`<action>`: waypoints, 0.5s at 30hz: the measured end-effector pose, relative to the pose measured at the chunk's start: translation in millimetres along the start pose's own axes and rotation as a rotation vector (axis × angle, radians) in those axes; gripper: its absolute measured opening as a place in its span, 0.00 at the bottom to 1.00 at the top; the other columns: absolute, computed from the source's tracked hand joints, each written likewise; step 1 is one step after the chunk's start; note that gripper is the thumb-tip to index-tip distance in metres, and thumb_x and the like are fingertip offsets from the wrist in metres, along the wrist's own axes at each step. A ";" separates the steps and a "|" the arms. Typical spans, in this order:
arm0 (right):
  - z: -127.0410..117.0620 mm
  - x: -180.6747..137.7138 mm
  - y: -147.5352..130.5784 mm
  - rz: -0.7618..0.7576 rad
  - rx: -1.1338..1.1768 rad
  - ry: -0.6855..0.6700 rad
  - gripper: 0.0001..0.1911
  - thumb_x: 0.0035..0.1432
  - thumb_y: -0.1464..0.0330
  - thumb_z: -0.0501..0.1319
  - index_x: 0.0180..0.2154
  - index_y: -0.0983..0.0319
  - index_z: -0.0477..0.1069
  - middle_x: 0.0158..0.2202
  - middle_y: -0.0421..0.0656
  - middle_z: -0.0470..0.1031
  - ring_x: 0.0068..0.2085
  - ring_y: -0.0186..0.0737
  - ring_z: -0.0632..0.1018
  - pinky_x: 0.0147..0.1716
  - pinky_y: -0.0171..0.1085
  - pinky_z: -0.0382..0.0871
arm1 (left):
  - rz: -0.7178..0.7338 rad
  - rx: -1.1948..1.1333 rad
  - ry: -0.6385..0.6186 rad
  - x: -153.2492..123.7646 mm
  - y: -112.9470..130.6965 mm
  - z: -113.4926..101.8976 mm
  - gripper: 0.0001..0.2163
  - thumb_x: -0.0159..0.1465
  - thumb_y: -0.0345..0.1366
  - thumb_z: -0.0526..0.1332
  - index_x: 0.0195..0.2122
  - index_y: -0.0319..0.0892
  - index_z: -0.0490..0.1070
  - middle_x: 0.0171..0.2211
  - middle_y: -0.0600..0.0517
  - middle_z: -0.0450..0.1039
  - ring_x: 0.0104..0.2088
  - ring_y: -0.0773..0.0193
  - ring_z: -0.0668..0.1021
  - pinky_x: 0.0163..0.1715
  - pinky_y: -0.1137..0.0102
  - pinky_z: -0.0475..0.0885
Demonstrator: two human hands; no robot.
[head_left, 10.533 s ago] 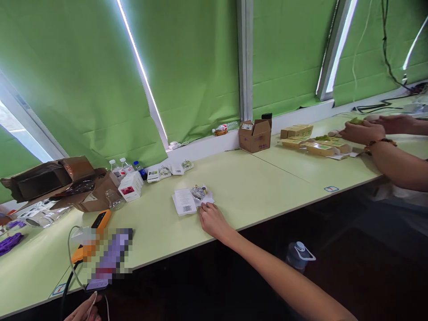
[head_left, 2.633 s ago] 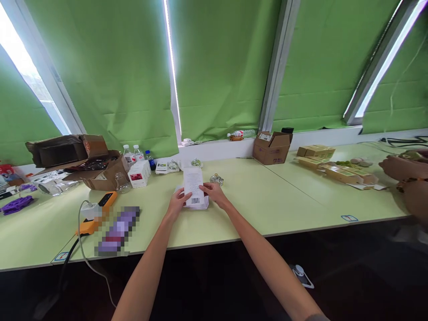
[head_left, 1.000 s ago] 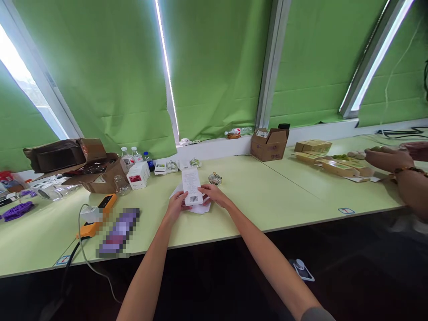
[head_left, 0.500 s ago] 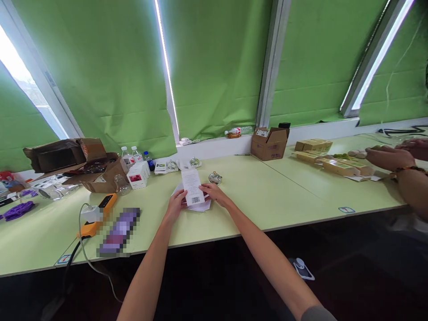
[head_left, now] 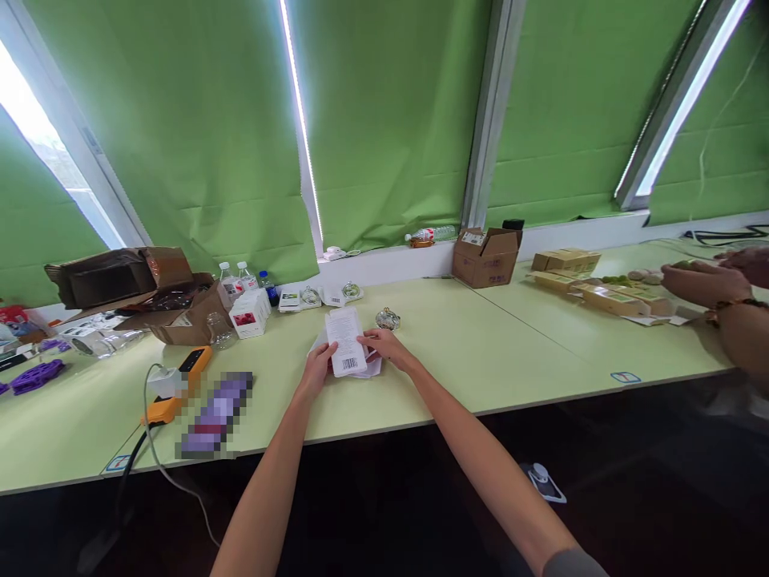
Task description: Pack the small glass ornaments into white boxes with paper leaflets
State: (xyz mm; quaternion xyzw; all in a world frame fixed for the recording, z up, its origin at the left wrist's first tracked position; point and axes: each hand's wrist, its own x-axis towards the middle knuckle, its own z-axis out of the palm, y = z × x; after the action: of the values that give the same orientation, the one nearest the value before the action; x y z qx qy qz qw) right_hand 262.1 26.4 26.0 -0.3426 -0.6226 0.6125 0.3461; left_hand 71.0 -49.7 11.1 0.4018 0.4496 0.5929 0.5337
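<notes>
Between my two hands is a white printed carton (head_left: pixel 344 340) with small text and a barcode facing me, held above the near part of the table. My left hand (head_left: pixel 317 370) grips its left edge. On the opposite edge, my right hand (head_left: pixel 384 346) has its thumb on the front, its other fingers partly hidden behind. White paper (head_left: pixel 371 370) shows beneath the carton. Just past my right hand sits a round, shiny clear ornament (head_left: pixel 388 319) with a gold-coloured top.
Left are small white boxes (head_left: pixel 251 312), an open cardboard box (head_left: pixel 186 316), an orange power strip (head_left: pixel 195 370) and a pixelated purple object (head_left: pixel 217 413). A brown box (head_left: pixel 486 260) stands at the back. Another person's hands (head_left: pixel 700 280) work at far right beside yellow cartons (head_left: pixel 622 298).
The upper flap that stood up from the carton's top is no longer seen upright, so the carton looks shorter. Both hands stay on its sides in nearly the same place.
</notes>
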 end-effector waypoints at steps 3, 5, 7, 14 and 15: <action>-0.8 1.7 2.6 0.011 -0.033 0.004 0.20 0.51 0.58 0.69 0.39 0.66 0.73 0.31 0.46 0.79 0.29 0.38 0.79 0.25 0.34 0.78 | -0.001 -0.011 0.006 0.8 -1.1 0.1 0.19 0.57 0.42 0.66 0.46 0.37 0.74 0.44 0.41 0.78 0.40 0.52 0.81 0.39 0.60 0.77; -0.6 1.9 3.2 0.009 -0.051 -0.009 0.19 0.51 0.57 0.69 0.38 0.65 0.74 0.32 0.46 0.79 0.29 0.38 0.79 0.25 0.34 0.78 | -0.005 -0.008 0.006 0.9 -1.2 0.0 0.18 0.57 0.42 0.67 0.45 0.36 0.74 0.44 0.41 0.78 0.40 0.52 0.81 0.39 0.60 0.77; 0.2 1.3 2.7 -0.004 -0.053 -0.030 0.18 0.54 0.56 0.67 0.38 0.65 0.74 0.34 0.46 0.79 0.30 0.37 0.79 0.26 0.34 0.77 | -0.008 0.002 0.004 0.4 -0.4 0.0 0.19 0.56 0.43 0.68 0.44 0.36 0.73 0.44 0.41 0.78 0.39 0.53 0.81 0.38 0.61 0.77; 1.8 1.5 2.5 -0.006 -0.047 -0.017 0.16 0.60 0.57 0.61 0.35 0.65 0.76 0.31 0.45 0.80 0.30 0.38 0.79 0.25 0.33 0.75 | 0.004 0.030 -0.035 -2.4 3.6 1.5 0.21 0.56 0.46 0.67 0.44 0.36 0.73 0.40 0.40 0.79 0.38 0.53 0.81 0.37 0.63 0.77; 1.7 1.9 3.0 -0.007 -0.047 -0.017 0.16 0.60 0.58 0.61 0.35 0.65 0.75 0.31 0.45 0.80 0.30 0.38 0.79 0.26 0.33 0.75 | 0.005 0.034 -0.035 -2.1 3.2 1.3 0.21 0.56 0.46 0.68 0.44 0.36 0.73 0.40 0.40 0.79 0.38 0.53 0.81 0.36 0.63 0.77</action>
State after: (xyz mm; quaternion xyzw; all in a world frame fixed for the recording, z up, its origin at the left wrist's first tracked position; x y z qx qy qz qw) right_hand 259.7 27.2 23.0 -0.3434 -0.6408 0.5995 0.3349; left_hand 71.6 -51.8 14.6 0.4220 0.4493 0.5795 0.5332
